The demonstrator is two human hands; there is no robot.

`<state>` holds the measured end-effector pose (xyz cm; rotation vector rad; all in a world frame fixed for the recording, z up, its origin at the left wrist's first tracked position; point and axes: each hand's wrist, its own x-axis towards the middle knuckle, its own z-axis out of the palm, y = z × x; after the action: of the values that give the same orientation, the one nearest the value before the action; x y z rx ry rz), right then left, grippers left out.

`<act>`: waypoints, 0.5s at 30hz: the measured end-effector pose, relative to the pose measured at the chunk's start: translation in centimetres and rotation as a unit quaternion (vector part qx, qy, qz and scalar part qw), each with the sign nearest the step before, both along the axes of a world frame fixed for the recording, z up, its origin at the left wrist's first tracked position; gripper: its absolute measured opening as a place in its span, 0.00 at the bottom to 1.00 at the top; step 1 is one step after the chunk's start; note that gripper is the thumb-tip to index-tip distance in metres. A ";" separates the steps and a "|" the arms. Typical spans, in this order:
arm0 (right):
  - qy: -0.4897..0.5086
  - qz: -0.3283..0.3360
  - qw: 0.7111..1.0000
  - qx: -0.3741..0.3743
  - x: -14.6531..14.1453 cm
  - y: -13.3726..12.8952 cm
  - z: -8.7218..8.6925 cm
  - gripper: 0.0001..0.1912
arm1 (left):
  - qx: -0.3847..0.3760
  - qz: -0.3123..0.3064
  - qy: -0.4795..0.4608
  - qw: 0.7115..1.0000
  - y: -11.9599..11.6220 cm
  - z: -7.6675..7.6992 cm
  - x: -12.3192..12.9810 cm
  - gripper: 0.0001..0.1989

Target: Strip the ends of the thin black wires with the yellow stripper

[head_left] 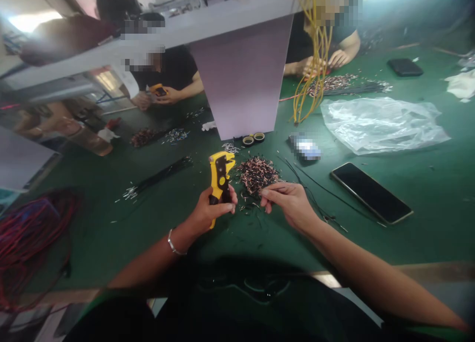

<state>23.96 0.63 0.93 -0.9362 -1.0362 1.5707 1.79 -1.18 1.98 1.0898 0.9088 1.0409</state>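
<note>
My left hand (pixel 217 208) is wrapped round the handles of a yellow and black wire stripper (pixel 221 176), its jaws pointing up and to the right. Just right of the tool lies a heap of short black and copper-coloured wire pieces (pixel 259 173). My right hand (pixel 284 198) is pinched at the heap's lower right edge, thumb against fingers; what it holds, if anything, is too small to make out. Thin black wires (pixel 326 186) run across the green table to the right of the heap.
A phone (pixel 371 192), a clear plastic bag (pixel 382 124) and tape rolls (pixel 253 139) lie around. At the left are a black wire bundle (pixel 159 176) and red cable coils (pixel 33 228). Yellow wires (pixel 313 60) hang from a shelf (pixel 230 18). People work across the table.
</note>
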 end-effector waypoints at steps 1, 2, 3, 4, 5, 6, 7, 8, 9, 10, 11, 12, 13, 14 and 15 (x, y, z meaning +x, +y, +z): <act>-0.009 0.004 1.000 0.003 -0.1 -0.1 0.0 0.07 | 0.006 0.004 0.014 1.000 0.1 0.1 0.1 0.19; -0.017 0.007 1.000 0.006 -0.2 -0.3 0.0 0.07 | 0.010 0.004 0.032 0.999 0.3 0.1 0.3 0.19; -0.025 0.009 1.000 0.008 -0.2 -0.3 0.0 0.07 | 0.015 0.005 0.048 0.999 0.4 0.1 0.4 0.19; -0.031 0.010 0.999 0.009 -0.2 -0.4 0.0 0.07 | 0.018 0.003 0.064 0.998 0.4 0.0 0.7 0.18; -0.036 0.011 0.999 0.010 -0.3 -0.5 0.0 0.08 | 0.021 -0.002 0.074 0.997 0.5 -0.1 0.9 0.18; -0.040 0.012 0.999 0.010 -0.3 -0.5 0.1 0.08 | 0.024 -0.006 0.079 0.997 0.5 -0.2 1.2 0.17; -0.045 0.014 0.999 0.010 -0.3 -0.6 0.1 0.08 | 0.029 -0.008 0.080 0.996 0.5 -0.4 1.4 0.16; -0.049 0.017 0.999 0.010 -0.3 -0.6 0.2 0.08 | 0.035 -0.009 0.079 0.996 0.5 -0.5 1.7 0.15; -0.055 0.022 0.998 0.011 -0.3 -0.7 0.3 0.09 | 0.041 -0.009 0.076 0.996 0.5 -0.5 1.9 0.14; -0.062 0.027 0.998 0.013 -0.3 -0.7 0.4 0.09 | 0.046 -0.007 0.074 0.996 0.5 -0.5 2.1 0.14; -0.069 0.032 0.997 0.016 -0.2 -0.7 0.4 0.09 | 0.048 -0.005 0.076 0.996 0.5 -0.5 2.2 0.13; -0.074 0.036 0.996 0.018 -0.2 -0.7 0.4 0.09 | 0.048 -0.006 0.081 0.996 0.6 -0.4 2.2 0.12; -0.076 0.038 0.996 0.020 -0.2 -0.7 0.4 0.09 | 0.046 -0.009 0.088 0.995 0.6 -0.4 2.2 0.12; -0.074 0.038 0.996 0.021 -0.2 -0.7 0.4 0.09 | 0.043 -0.012 0.094 0.995 0.6 -0.3 2.2 0.12; -0.068 0.037 0.997 0.021 -0.2 -0.6 0.3 0.09 | 0.040 -0.014 0.100 0.994 0.7 -0.2 2.2 0.12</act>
<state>23.77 0.00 1.22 -0.9963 -1.2068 1.5559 3.96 -0.50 1.75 1.2867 1.0157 0.9638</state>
